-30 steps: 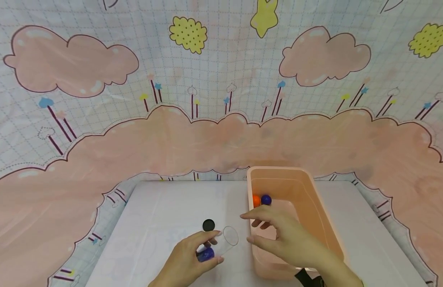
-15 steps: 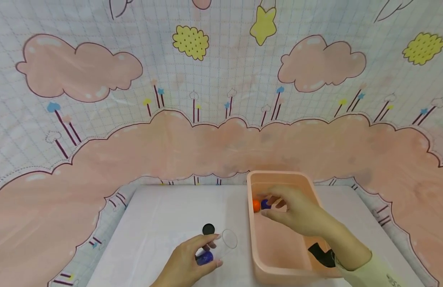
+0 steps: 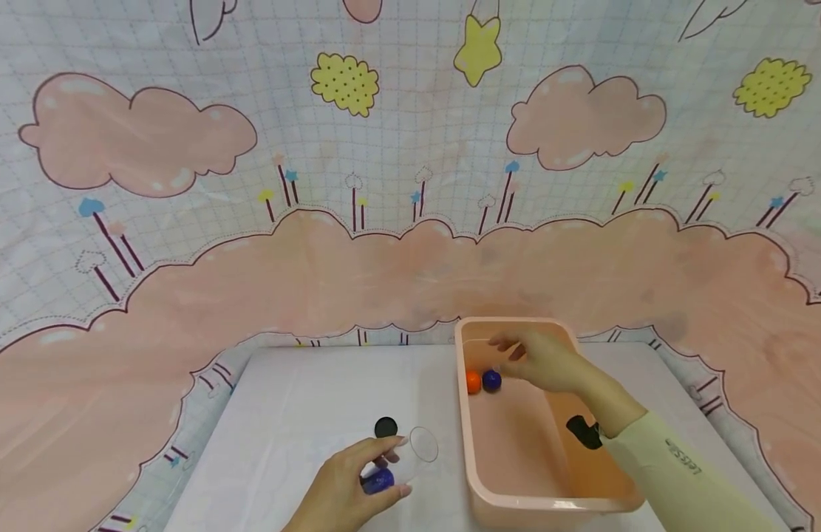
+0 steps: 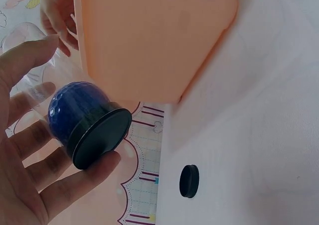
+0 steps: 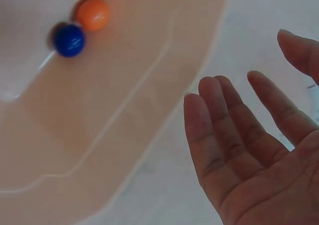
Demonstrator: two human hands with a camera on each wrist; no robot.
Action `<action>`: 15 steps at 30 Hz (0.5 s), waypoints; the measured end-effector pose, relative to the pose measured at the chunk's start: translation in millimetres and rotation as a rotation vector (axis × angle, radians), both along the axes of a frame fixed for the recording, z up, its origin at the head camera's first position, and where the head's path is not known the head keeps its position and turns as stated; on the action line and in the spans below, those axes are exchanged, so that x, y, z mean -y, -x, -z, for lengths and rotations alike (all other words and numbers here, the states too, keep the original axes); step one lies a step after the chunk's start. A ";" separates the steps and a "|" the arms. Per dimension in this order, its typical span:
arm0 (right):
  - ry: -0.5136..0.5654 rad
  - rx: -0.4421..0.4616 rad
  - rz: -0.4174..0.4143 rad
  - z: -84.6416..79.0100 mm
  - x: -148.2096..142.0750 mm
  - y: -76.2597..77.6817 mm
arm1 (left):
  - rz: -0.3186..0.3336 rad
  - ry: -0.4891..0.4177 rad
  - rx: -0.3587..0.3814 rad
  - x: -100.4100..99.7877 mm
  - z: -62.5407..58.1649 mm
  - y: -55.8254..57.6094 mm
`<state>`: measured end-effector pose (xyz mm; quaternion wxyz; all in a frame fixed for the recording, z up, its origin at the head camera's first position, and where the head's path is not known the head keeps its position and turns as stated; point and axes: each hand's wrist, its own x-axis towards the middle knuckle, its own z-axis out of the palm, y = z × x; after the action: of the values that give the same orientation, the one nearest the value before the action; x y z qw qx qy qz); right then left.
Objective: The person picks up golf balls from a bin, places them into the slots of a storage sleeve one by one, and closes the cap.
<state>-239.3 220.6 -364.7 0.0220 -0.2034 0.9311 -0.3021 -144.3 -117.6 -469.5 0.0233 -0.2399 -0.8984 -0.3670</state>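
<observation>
My left hand (image 3: 343, 484) grips a clear tube (image 4: 62, 68) with a black cap (image 4: 102, 138) on one end. Inside it, against that cap, sits a dimpled blue ball (image 4: 77, 108). The tube is tilted, its open rim (image 3: 424, 445) facing right in the head view. Over the far part of a peach bin (image 3: 465, 443) hovers my right hand (image 3: 546, 362), fingers extended and holding nothing in the right wrist view. Below it, in the bin's far left corner, an orange ball (image 3: 474, 381) and a blue ball (image 3: 492, 380) lie side by side.
A loose black cap (image 3: 386, 427) lies on the white table (image 3: 304, 399), just beyond my left fingers. The bin's raised walls stand right of the tube. A patterned cloth (image 3: 397, 273) hangs behind the table.
My right hand has moved from beside the tube's open end, away and to the right, over the bin's far part. The left hand keeps holding the tube in nearly the same place.
</observation>
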 end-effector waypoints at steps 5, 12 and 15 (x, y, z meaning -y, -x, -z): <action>-0.027 0.051 0.069 17.3 -4.9 19.9 | -0.008 0.011 0.006 1.0 1.6 0.5; -0.097 0.121 0.121 39.1 -2.1 44.5 | 0.002 -0.011 0.039 3.1 4.1 2.7; -0.132 0.164 0.124 46.5 0.1 52.6 | 0.014 -0.018 -0.003 3.6 5.8 3.7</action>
<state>-291.9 220.5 -411.2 0.0925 -0.1181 0.9548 -0.2565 -148.0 -121.2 -475.3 0.0241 -0.2464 -0.8934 -0.3748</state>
